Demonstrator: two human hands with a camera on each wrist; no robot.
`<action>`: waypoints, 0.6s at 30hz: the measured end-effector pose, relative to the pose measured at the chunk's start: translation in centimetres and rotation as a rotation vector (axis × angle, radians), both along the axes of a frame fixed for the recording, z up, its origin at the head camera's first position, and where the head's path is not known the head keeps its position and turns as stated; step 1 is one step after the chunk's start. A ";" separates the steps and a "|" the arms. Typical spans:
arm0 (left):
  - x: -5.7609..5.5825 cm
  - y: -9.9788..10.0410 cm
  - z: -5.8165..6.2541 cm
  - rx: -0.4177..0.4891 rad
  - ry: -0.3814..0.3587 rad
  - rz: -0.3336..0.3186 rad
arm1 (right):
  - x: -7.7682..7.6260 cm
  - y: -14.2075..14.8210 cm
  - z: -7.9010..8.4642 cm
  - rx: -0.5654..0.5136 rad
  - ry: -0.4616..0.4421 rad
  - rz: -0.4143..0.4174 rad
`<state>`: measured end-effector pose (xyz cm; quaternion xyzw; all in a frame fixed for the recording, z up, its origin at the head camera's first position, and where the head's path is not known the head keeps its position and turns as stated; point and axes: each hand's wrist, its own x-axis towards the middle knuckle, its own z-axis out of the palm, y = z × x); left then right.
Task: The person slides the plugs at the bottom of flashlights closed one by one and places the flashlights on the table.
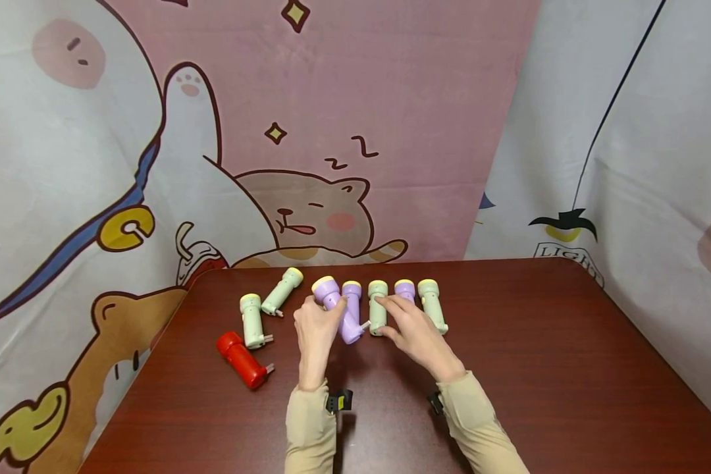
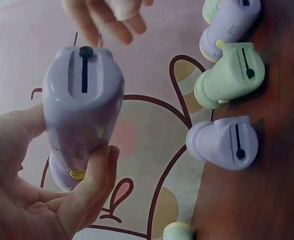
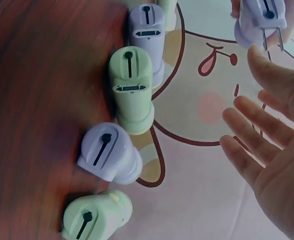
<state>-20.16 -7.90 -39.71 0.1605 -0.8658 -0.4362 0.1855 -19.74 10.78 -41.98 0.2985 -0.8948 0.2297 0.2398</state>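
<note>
You have the work roughly midway, judging by the charging prongs. Your left grip (image 1: 315, 327) is closed around a purple flashlight (image 2: 82, 110), raised near the middle of the head frame with its metal prongs (image 1: 365, 324) standing out. Your right grip (image 1: 415, 329) is wide, fingers spread and holding nothing, its thumb close to those prongs; you can't tell whether they touch. At the left of the frame, on the desk (image 1: 545, 368), a red flashlight (image 1: 243, 361), a pale green flashlight (image 1: 252, 322) and a second green flashlight (image 1: 281, 293) lie with prongs out, so those three look done, and the one you hold looks nearly so. Four seem left in the row right of centre: an inner purple flashlight (image 1: 353, 299) and an inner green flashlight (image 1: 378, 313) show prongs folded flat, while an outer purple flashlight (image 1: 405, 289) and an outer green flashlight (image 1: 432, 303) show none standing out, though your hand and the angle make that pair hard to judge.
</note>
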 end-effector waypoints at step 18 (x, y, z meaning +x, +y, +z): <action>-0.1 1.1 -0.1 0.039 0.041 -0.084 | 0.6 -1.1 0.3 0.034 0.074 0.141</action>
